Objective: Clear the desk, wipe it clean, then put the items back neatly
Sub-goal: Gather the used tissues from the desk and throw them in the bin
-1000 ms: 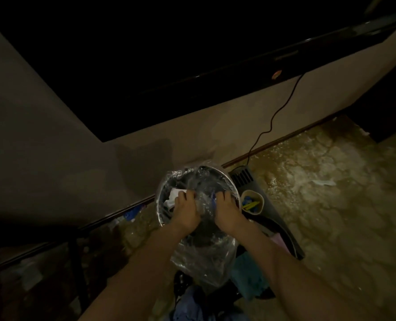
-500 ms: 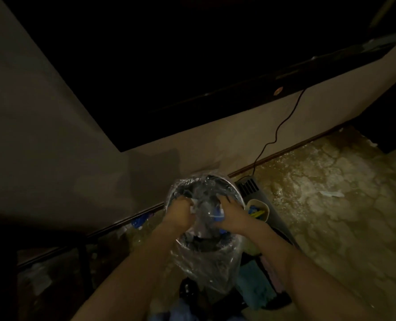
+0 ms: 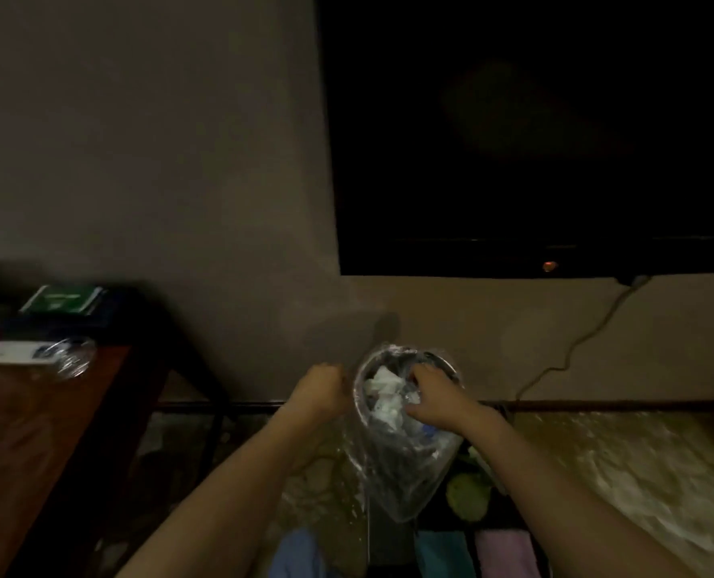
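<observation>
Grip, left hand: the left hand (image 3: 320, 387) is curled closed beside the left rim of the bin, apparently pinching the edge of the clear plastic liner; the blur hides the exact contact.
Grip, right hand: the right hand (image 3: 434, 400) reaches into the mouth of the bin with fingers bent over the rubbish; whether it grips the liner or a scrap I cannot tell.
Far left, desk: a reddish wooden desk (image 3: 21, 431) runs along the left edge, well apart from both hands. It is not yet cleared.
On the desk: a green book (image 3: 61, 300) lies at the back, a white card (image 3: 13, 352) nearer, and a clear glass dish (image 3: 73, 360) just beside the card.
Centre, bin: a small round bin (image 3: 405, 410) with a clear plastic liner (image 3: 397, 486) sits between the hands, tilted toward the camera, holding crumpled white paper (image 3: 382, 394).
Right, wall: a dark screen (image 3: 534, 131) hangs above, and a cable (image 3: 572, 348) trails down the wall to the floor.
Below: folded cloths (image 3: 501, 552) in blue, teal and pink lie near the bottom edge.
Risk, spill: the bin looks tipped, so paper could tumble onto the floor if the liner slips.
Risk, tear: thin plastic pulled from two sides may split.
Risk, light: the room is very dim, so small scraps could be missed.
Risk, cable: it lies near the bin and could snag.
</observation>
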`<move>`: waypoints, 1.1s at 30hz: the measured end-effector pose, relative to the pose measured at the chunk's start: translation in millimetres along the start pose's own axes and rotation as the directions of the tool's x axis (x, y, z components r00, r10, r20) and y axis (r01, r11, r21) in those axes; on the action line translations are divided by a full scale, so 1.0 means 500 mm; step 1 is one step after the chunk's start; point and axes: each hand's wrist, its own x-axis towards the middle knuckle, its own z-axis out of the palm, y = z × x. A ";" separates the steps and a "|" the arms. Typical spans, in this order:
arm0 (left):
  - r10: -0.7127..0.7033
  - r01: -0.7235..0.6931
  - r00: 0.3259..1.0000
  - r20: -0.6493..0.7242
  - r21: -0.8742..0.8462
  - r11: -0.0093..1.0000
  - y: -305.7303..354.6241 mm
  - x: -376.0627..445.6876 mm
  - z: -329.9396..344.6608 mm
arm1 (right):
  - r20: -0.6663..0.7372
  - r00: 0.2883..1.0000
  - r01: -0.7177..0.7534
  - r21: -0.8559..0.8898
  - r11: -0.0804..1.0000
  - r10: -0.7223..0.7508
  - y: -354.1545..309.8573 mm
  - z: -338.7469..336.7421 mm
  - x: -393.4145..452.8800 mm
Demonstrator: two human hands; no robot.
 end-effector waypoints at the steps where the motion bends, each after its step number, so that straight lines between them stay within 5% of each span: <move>1: -0.035 0.035 0.999 -0.022 -0.009 0.999 -0.026 -0.031 -0.005 | 0.013 0.999 0.038 -0.017 0.999 -0.038 -0.031 0.007 -0.004; 11: -0.368 0.330 0.915 -0.166 -0.214 0.919 -0.363 -0.402 -0.069 | 0.189 0.893 0.443 -0.215 0.870 -0.408 -0.420 0.158 -0.027; 17: -0.591 0.541 0.779 -0.210 -0.253 0.802 -0.591 -0.668 -0.077 | 0.297 0.768 0.633 -0.218 0.743 -0.567 -0.726 0.352 -0.097; 33: -0.845 0.744 0.462 -0.268 -0.401 0.534 -0.975 -1.185 -0.061 | 0.525 0.481 0.869 -0.180 0.460 -0.703 -1.216 0.737 -0.255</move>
